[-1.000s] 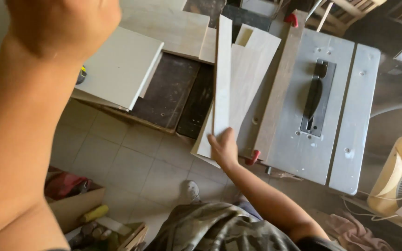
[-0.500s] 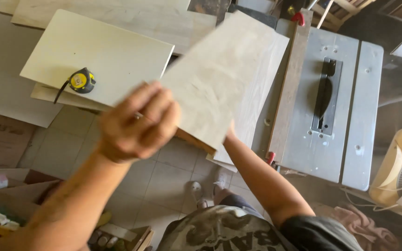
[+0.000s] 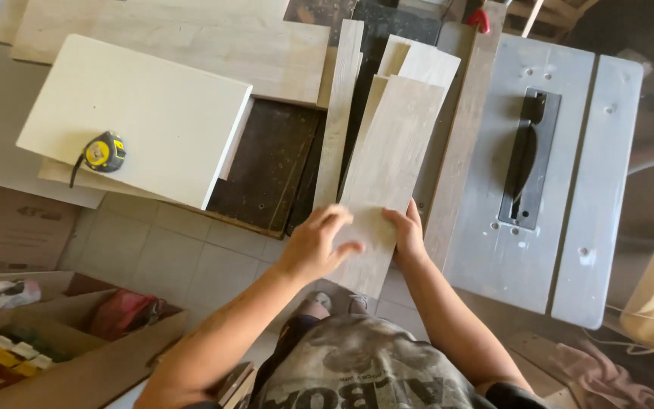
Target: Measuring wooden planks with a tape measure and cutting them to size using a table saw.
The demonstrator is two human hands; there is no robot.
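Pale grey wood, a flat board [image 3: 387, 174], lies under both hands at the near edge of the desk [image 3: 266, 163]. Its long axis runs away from the person, leaning a little to the right at the far end, and its near end juts past the desk edge over the tiled floor [image 3: 160, 250]. The left hand [image 3: 318, 242] rests on the board's near left corner, fingers spread and pressing flat on the face, not curled round it. The right hand [image 3: 405, 231] clasps the near right edge, fingers lying along the side. Both hands sit at the same short end, so the rest of the board stretches straight ahead of them; neither is clearly nearer.

A narrow strip [image 3: 340, 113] lies just beside the board on its left, roughly parallel, and more boards lie beneath it. To the right stands a table saw [image 3: 539, 167], its slot running the same way. A tape measure [image 3: 104, 151] sits on a cream panel [image 3: 138, 121] well to the left.
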